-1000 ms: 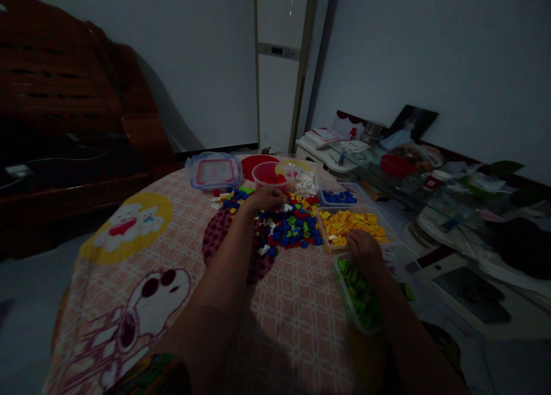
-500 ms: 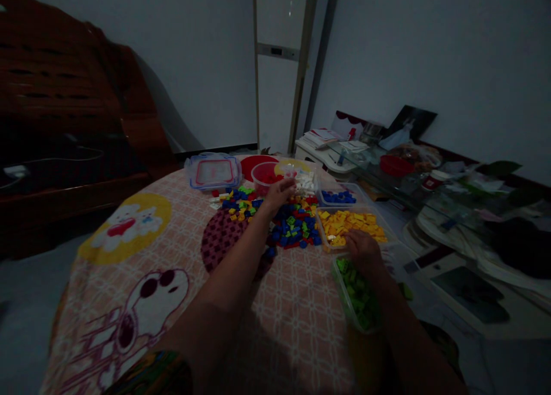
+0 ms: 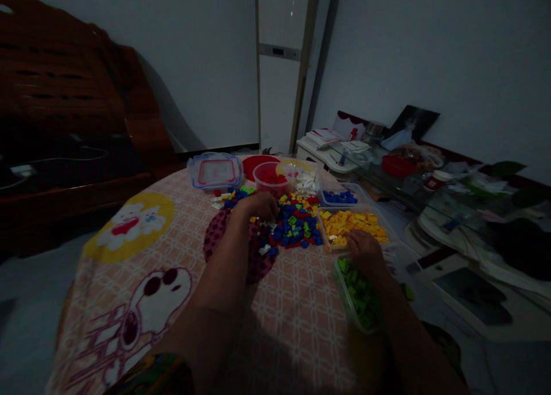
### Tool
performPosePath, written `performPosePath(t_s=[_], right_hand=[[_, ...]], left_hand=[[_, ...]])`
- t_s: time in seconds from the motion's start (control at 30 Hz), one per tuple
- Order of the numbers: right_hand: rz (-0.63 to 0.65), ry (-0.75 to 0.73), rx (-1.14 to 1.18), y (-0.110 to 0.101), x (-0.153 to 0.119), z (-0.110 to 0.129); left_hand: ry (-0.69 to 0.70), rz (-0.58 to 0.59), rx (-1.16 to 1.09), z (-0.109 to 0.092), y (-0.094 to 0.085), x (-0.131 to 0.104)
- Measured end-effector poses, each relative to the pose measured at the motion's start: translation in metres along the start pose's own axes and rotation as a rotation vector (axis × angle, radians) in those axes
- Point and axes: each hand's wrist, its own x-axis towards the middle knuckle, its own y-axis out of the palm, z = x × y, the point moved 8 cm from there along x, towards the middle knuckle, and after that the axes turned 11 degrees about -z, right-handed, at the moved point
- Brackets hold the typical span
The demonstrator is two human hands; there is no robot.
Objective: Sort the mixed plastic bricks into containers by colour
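My left hand (image 3: 263, 205) is over the near-left part of a mixed pile of toy building bricks (image 3: 297, 223), fingers bent downward and drawn together. Whatever lies between its fingertips is too dark to make out. At the front edge of a clear tray of yellow bricks (image 3: 357, 224), my right hand (image 3: 364, 248) has its fingers curled close together; their grip is hidden. Below that hand stands a clear box of green bricks (image 3: 359, 291), partly covered by my right forearm. A few white bricks (image 3: 264, 250) lie at the pile's near side.
A round tub with red bricks (image 3: 272, 179), white bricks (image 3: 306, 181) and a tray of blue bricks (image 3: 340, 197) stand behind the pile. A lidded clear box (image 3: 215, 172) sits back left. To the right is a cluttered glass-topped table (image 3: 365, 168).
My left hand has come down and nearer from beside the red tub to the pile, its fingers now bent downward. White bricks now show at the pile's near side. My right hand has barely moved.
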Motion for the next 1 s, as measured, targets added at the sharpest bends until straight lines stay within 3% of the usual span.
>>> performPosePath(t_s=[0.27, 0.4, 0.5, 0.77, 0.9, 1.0], right_hand=[[0.014, -0.004, 0.000, 0.001, 0.000, 0.000], [0.000, 0.015, -0.002, 0.000, 0.000, -0.001], [0.018, 0.011, -0.008, 0.002, 0.000, 0.000], [-0.002, 0.000, -0.003, 0.002, -0.002, -0.002], [0.008, -0.004, 0.009, 0.002, -0.001, -0.001], [0.007, -0.006, 0.006, 0.001, 0.000, 0.000]], left_hand=[[0.031, 0.036, 0.205, -0.012, 0.022, 0.008], [0.059, 0.082, 0.057, -0.010, 0.027, 0.008], [0.071, 0.103, -0.107, -0.007, 0.021, 0.004], [0.091, -0.039, -0.397, -0.001, -0.006, -0.001], [0.041, -0.136, -0.518, 0.004, -0.006, 0.007], [-0.038, -0.315, -0.673, 0.004, -0.001, 0.020]])
